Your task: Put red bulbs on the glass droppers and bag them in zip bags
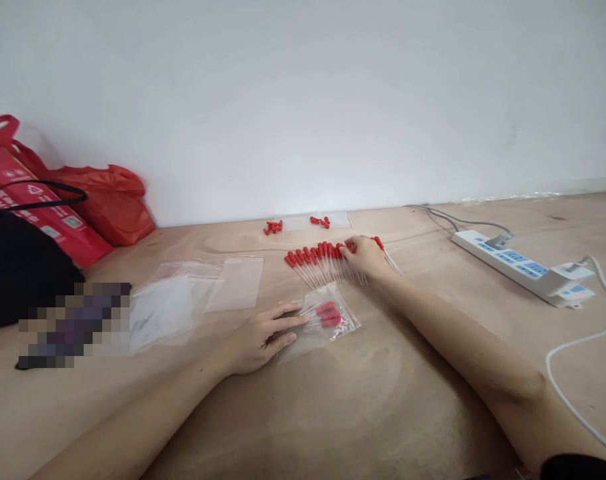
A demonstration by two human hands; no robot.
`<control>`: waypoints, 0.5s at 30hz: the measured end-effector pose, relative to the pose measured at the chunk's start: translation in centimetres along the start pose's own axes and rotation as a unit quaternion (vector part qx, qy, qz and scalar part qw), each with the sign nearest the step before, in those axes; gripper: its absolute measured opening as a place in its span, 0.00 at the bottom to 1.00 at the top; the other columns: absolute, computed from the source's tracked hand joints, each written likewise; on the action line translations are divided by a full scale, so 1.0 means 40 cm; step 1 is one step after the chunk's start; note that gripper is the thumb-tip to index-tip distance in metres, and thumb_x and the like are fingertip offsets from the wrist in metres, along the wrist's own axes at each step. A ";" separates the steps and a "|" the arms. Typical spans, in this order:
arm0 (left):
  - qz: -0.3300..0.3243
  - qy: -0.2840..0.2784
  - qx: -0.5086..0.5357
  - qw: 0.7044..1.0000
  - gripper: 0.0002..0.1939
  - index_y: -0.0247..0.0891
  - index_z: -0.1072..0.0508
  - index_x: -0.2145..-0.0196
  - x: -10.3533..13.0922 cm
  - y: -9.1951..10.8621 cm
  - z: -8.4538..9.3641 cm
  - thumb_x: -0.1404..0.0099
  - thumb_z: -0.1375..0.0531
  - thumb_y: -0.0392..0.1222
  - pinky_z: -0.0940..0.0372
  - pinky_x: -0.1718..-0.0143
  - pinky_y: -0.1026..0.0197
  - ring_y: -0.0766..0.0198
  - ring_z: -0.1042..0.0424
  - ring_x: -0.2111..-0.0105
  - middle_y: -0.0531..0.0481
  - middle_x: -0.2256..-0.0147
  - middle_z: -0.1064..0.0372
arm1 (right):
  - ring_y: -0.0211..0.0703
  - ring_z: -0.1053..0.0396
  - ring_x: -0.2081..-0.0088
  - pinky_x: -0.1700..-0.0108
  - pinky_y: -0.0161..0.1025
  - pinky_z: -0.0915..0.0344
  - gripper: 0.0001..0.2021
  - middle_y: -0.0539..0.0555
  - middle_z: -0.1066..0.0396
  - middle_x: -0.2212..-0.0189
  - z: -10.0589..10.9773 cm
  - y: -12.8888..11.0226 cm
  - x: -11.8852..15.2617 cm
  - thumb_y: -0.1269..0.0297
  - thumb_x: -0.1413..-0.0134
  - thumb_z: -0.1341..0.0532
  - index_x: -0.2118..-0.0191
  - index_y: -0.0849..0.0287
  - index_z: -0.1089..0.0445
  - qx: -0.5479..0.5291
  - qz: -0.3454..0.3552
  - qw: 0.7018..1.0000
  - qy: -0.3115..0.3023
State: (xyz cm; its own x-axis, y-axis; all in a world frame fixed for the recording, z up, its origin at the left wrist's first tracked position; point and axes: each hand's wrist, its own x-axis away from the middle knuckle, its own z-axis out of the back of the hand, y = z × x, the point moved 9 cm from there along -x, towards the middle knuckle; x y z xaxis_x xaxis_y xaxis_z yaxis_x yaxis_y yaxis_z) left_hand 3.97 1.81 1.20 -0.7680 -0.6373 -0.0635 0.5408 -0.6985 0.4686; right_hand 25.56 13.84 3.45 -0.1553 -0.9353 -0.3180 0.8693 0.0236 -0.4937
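My left hand (270, 333) lies on the table with its fingers apart, its fingertips resting on a clear zip bag (343, 315). Inside that bag are several droppers with red bulbs (329, 313), the bulbs pointing right. Beyond it a row of red-bulbed clear droppers (307, 256) lies side by side, bulbs toward the wall. My right hand (360, 255) reaches to the right part of this row, its fingers closed around a red bulb. Part of the row is hidden behind that hand.
Flat clear bags (237, 283) lie at the left. Small red bulbs (273, 227) sit near the wall. A white power strip (515, 263) with cables is at the right. Red bags (103, 200), a black item (27, 267) and a blurred object (75, 327) stand or lie at the far left.
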 end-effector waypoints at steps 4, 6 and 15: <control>0.008 0.000 0.003 1.000 0.18 0.46 0.38 0.48 0.006 -0.002 -0.001 0.35 0.52 0.41 0.47 0.45 0.53 0.60 0.46 0.45 0.50 0.44 0.47 | 0.49 0.33 0.59 0.61 0.42 0.39 0.15 0.59 0.33 0.58 -0.040 -0.004 -0.038 0.55 0.52 0.45 0.62 0.57 0.29 0.083 -0.043 0.995 -0.025; 0.011 -0.002 0.002 1.000 0.18 0.47 0.38 0.47 0.007 -0.003 -0.003 0.35 0.51 0.40 0.48 0.45 0.53 0.59 0.46 0.45 0.50 0.43 0.48 | 0.50 0.33 0.59 0.61 0.43 0.39 0.14 0.58 0.34 0.58 -0.049 -0.007 -0.042 0.56 0.52 0.45 0.63 0.57 0.29 0.092 -0.057 0.994 -0.028; 0.009 -0.005 -0.007 1.000 0.20 0.45 0.42 0.45 0.003 -0.005 -0.007 0.35 0.52 0.41 0.49 0.44 0.53 0.59 0.47 0.44 0.49 0.43 0.49 | 0.43 0.32 0.64 0.62 0.39 0.38 0.09 0.56 0.31 0.67 0.017 0.021 -0.045 0.61 0.54 0.45 0.68 0.60 0.34 -0.159 -0.088 0.982 0.048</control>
State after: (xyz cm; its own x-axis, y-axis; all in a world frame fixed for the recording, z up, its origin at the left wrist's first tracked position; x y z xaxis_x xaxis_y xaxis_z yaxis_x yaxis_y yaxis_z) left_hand 3.86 1.79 0.85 -0.7618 -0.6462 -0.0466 0.5588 -0.6918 0.4573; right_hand 26.90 15.28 4.16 -0.3463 -0.8978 -0.2720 0.6374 -0.0125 -0.7704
